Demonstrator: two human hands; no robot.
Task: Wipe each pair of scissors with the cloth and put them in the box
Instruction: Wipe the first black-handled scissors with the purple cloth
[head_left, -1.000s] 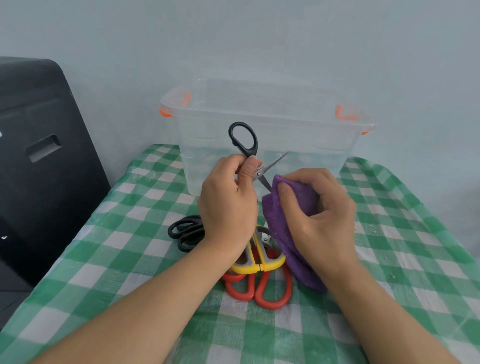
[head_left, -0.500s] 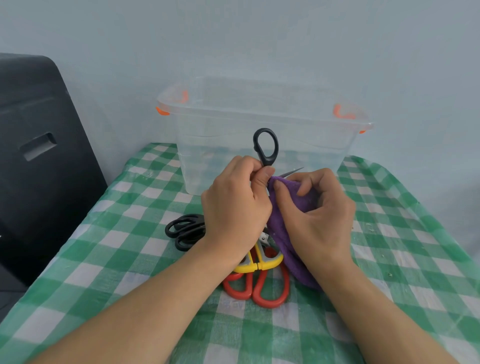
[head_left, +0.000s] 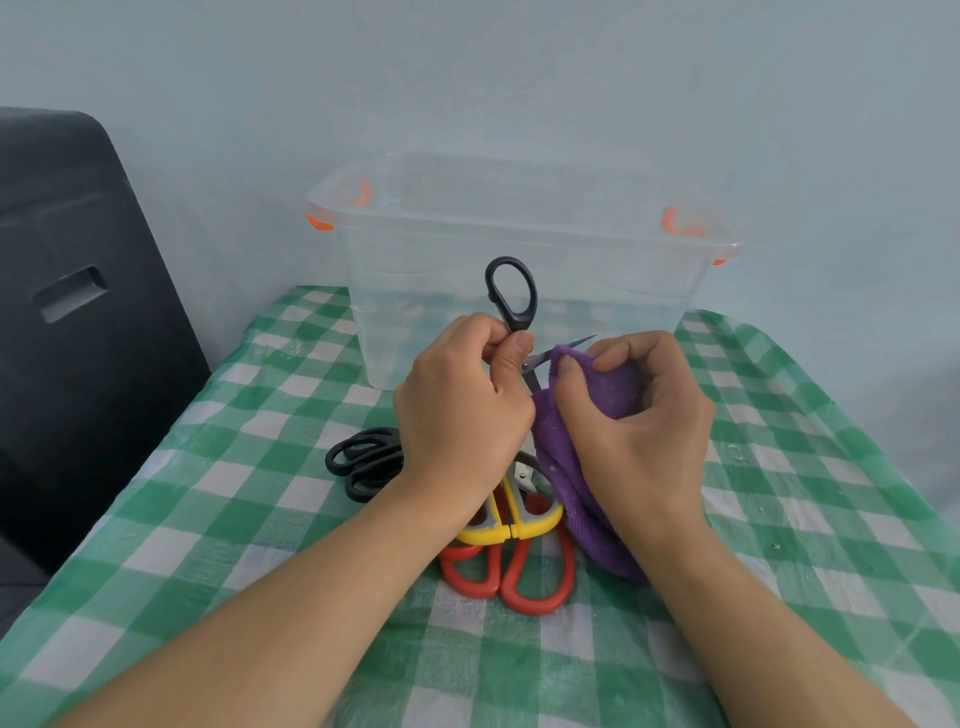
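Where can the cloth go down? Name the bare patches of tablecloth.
Bare checked tablecloth lies right of the right hand, out to the table edge, and left of the black scissors on the table. It is crowded in the middle: yellow scissors and red scissors lie beneath both wrists. The clear box fills the back.

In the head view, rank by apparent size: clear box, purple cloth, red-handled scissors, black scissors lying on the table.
1. clear box
2. purple cloth, partly hidden by the right hand
3. red-handled scissors and black scissors: both partly hidden, unranked.
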